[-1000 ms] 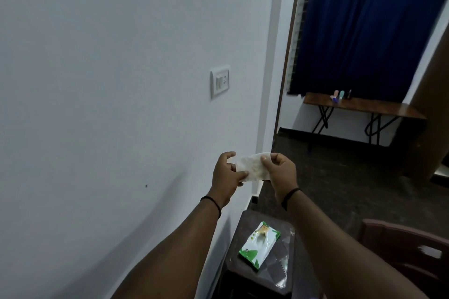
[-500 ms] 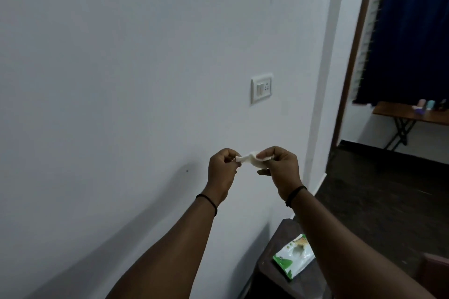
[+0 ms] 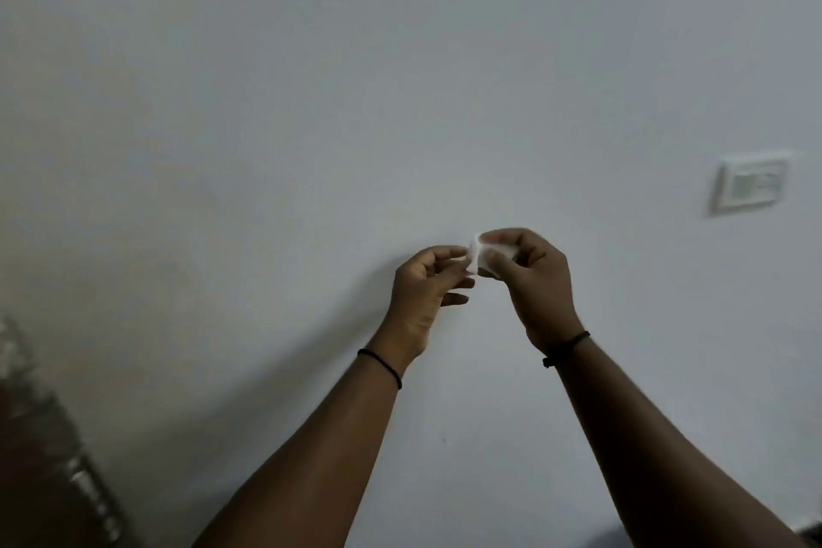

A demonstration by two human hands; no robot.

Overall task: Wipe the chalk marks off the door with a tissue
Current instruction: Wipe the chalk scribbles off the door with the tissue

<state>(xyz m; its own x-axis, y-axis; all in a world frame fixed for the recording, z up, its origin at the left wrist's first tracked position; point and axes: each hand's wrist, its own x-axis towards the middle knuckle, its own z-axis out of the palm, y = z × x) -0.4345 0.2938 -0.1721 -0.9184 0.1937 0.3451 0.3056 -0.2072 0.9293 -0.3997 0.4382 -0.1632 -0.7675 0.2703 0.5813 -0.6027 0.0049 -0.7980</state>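
White wall (image 3: 311,102) behind; tissue (image 3: 478,256) pinched in right hand (image 3: 531,280), touching fingertips of loosely curled left hand (image 3: 427,294).

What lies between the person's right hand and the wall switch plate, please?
Only bare white wall separates the right hand from the switch plate in the head view.

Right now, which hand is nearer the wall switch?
Right. The right hand is below and left of the switch, holding the tissue; the left hand is farther left.
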